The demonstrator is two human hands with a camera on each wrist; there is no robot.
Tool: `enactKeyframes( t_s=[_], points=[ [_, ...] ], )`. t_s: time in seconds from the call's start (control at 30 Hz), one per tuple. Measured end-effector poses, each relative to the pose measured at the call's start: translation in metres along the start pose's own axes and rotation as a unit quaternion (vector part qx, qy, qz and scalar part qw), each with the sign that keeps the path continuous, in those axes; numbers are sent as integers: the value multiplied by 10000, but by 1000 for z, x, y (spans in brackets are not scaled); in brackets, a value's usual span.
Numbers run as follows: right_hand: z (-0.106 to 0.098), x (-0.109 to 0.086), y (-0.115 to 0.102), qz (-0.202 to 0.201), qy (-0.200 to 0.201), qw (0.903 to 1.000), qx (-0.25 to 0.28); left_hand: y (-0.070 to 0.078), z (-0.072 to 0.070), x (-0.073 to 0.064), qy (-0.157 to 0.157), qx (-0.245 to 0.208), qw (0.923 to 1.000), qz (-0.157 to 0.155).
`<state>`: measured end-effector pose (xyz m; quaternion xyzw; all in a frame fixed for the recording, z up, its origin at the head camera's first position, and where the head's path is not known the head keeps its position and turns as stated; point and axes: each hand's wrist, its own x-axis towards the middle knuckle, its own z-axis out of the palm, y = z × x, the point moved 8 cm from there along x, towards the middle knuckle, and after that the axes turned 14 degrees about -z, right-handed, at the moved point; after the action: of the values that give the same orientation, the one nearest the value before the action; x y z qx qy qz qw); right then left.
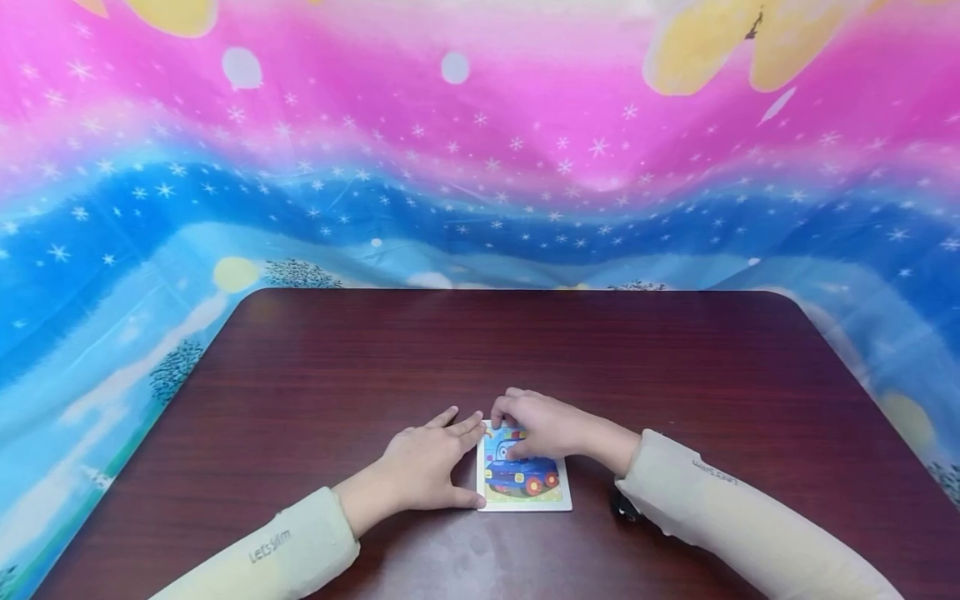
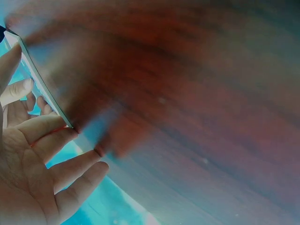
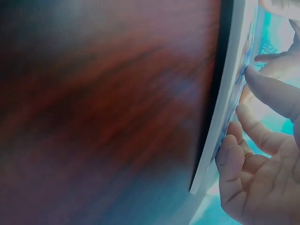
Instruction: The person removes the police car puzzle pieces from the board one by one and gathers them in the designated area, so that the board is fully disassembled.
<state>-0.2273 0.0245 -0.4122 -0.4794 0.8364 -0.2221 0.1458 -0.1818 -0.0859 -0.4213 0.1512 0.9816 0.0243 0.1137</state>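
Observation:
A small square jigsaw puzzle [image 1: 522,487] with a white border lies flat on the table, its picture a blue cartoon car with red wheels. My left hand [image 1: 429,468] is spread along the puzzle's left edge, index finger and thumb touching the border near its upper and lower corners. Over the upper part of the picture bends my right hand [image 1: 546,423], with thumb and fingertips apart on its face. In the right wrist view the thumb [image 3: 269,89] and bent fingers touch the board's surface [image 3: 224,105]. The right hand hides the picture's upper right part.
The dark red-brown wooden table [image 1: 375,350] has rounded far corners. Behind it and along its sides hangs a pink and blue patterned cloth [image 1: 480,167]. A small black object [image 1: 624,506] shows under the right sleeve cuff.

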Motion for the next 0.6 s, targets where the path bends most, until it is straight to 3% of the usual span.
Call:
enactKeyframes(
  t_s=[0.33, 0.6],
  points=[
    [5, 1, 4, 379, -14, 9992, 116, 1, 0, -1, -21, -262, 9996, 34],
    [6, 0, 4, 485, 21, 9986, 211, 6, -3, -7, 235, -181, 9996, 27]
  ],
)
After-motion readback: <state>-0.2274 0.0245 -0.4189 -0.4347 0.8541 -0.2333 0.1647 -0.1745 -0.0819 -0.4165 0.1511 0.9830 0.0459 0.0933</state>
